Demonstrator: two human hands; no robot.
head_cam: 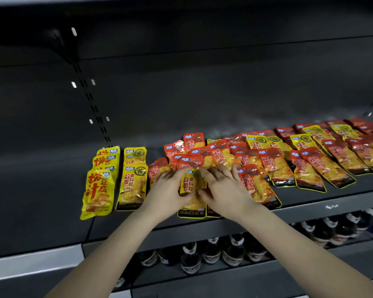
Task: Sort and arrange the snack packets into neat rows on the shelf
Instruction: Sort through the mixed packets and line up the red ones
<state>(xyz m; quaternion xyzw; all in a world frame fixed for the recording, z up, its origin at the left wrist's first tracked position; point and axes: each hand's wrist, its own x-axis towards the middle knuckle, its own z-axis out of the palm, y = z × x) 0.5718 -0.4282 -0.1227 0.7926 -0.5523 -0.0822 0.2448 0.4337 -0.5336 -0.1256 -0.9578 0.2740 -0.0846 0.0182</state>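
Note:
Both my hands meet at the middle of the dark shelf (52,190). My left hand (170,190) and my right hand (222,188) hold a yellow snack packet (188,182) between them, each gripping one side. It lies over the front edge of the shelf, on top of another yellow packet. To the left stand two short overlapping rows: yellow packets with red lettering (98,190) and yellow packets with a window (131,186). Red packets (265,162) mixed with yellow ones (304,141) lie in a loose heap from the middle to the far right.
The shelf's back panel has a slotted upright (95,108) at the left. Bare dark shelf lies left of the yellow rows. Below the front edge, a lower shelf carries dark bottles (233,250) in a row.

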